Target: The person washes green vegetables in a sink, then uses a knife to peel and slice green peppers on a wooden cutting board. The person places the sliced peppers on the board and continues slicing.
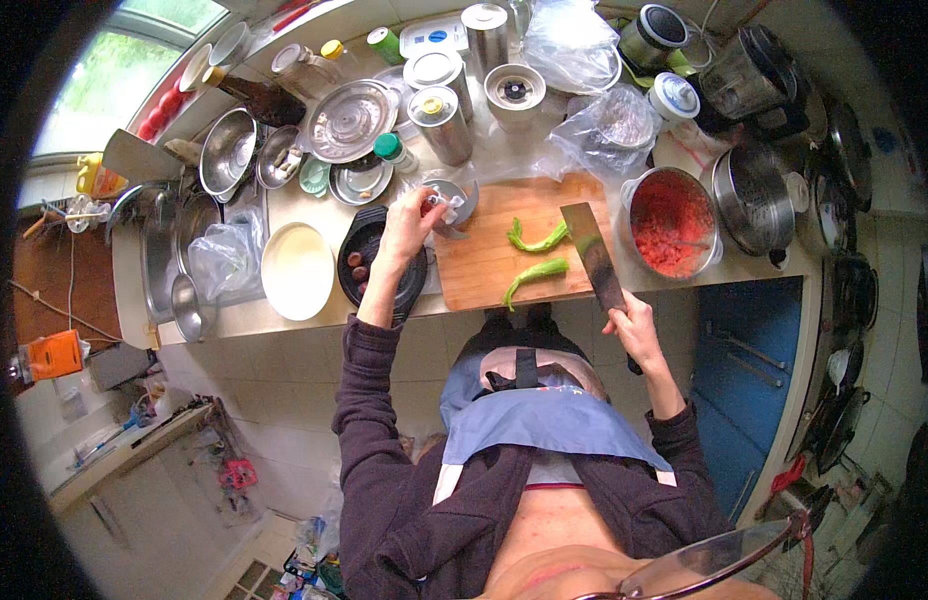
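Observation:
My left hand (410,223) is at the left edge of the wooden cutting board (479,262), its fingers on the white hub of a chopper blade (458,208) with curved grey wings. Below that wrist lies a black pan (417,277) holding several dark red round pieces. My right hand (635,330) grips the handle of a cleaver (593,251), whose broad blade reaches over the board's right side. Left of the cleaver are two curved green vegetable stalks, an upper stalk (542,241) partly beside the blade and a lower stalk (537,276).
A pot of red minced food (670,225) stands right of the board, beside a steel steamer pot (756,199). A cream bowl (299,271) sits left of the pan. Steel canisters (443,127), a green-capped jar (396,152) and plastic bags (610,127) crowd the back.

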Available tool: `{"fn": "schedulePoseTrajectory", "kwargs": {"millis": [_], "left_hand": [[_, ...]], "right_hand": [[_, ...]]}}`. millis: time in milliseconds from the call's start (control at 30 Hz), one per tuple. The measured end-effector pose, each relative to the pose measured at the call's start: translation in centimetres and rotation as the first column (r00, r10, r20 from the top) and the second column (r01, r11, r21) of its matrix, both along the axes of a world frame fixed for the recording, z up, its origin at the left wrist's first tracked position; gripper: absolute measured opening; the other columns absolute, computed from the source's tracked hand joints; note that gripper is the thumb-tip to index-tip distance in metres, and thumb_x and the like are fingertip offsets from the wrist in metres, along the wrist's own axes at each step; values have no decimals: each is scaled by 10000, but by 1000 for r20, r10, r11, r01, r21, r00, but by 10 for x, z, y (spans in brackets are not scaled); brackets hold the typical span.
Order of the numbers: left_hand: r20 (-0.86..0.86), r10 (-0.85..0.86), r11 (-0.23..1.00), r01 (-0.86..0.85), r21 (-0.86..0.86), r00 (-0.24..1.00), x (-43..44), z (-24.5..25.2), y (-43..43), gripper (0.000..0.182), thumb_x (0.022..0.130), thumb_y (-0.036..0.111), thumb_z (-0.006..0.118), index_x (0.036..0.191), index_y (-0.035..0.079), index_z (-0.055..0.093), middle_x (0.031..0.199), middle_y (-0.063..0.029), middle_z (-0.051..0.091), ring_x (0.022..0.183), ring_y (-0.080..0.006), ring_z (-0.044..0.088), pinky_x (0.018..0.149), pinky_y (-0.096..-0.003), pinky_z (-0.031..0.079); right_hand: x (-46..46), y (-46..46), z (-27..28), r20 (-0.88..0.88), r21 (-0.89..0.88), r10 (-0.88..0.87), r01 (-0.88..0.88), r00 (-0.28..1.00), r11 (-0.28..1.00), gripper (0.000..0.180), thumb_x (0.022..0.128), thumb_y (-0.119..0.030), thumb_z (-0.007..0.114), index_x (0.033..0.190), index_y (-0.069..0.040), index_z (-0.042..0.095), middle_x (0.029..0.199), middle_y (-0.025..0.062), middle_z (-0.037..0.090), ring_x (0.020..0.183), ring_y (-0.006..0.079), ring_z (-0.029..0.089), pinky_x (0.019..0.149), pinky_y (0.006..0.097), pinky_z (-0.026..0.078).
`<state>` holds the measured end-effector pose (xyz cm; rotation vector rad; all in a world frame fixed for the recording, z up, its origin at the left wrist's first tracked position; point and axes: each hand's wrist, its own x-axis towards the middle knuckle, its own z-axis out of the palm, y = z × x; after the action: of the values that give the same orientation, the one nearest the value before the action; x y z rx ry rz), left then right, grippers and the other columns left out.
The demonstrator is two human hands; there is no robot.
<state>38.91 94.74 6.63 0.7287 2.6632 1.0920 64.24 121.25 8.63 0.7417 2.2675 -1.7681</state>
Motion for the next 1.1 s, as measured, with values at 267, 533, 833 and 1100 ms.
{"fn": "schedulePoseTrajectory", "kwargs": {"millis": [267, 533, 833, 1100], "left_hand": [[77, 18, 999, -15, -43, 997, -1, 6, -1, 422, 678, 178, 676, 1029, 18, 505, 647, -120, 552, 578, -221, 555, 548, -321, 443], [-106, 77, 997, -77, -2, 991, 70, 14, 34, 161, 748, 103, 572, 867, 6, 524, 734, -148, 551, 657, -271, 559, 591, -349, 450], [-166, -339, 912, 280, -299, 926, 90, -60, 126, 229, 696, 143, 586, 878, 33, 503, 805, -129, 494, 798, -285, 477, 683, -363, 413], [-82, -304, 945, 290, -150, 949, 90, -36, 106, 273, 708, 140, 590, 931, 19, 488, 797, -149, 479, 797, -311, 472, 698, -381, 408]], "right_hand": [[-2, 1, 1, 41, 10, 4, -5, 999, 1000, 333, 739, 2, 399, 1052, -10, 513, 575, 71, 535, 478, 132, 545, 466, 270, 441], [-3, 7, -8, 45, 128, -42, 36, 998, 991, 382, 735, -11, 398, 1105, -23, 492, 584, 122, 553, 484, 168, 571, 485, 288, 456], [-6, 6, -14, 88, 138, -24, 12, 996, 990, 386, 733, -24, 414, 1110, -43, 497, 555, 122, 532, 491, 176, 579, 508, 305, 462], [-4, 7, -18, 82, 108, -43, 34, 996, 994, 375, 729, 4, 392, 1084, -28, 510, 580, 115, 551, 480, 163, 565, 484, 296, 456]]}}
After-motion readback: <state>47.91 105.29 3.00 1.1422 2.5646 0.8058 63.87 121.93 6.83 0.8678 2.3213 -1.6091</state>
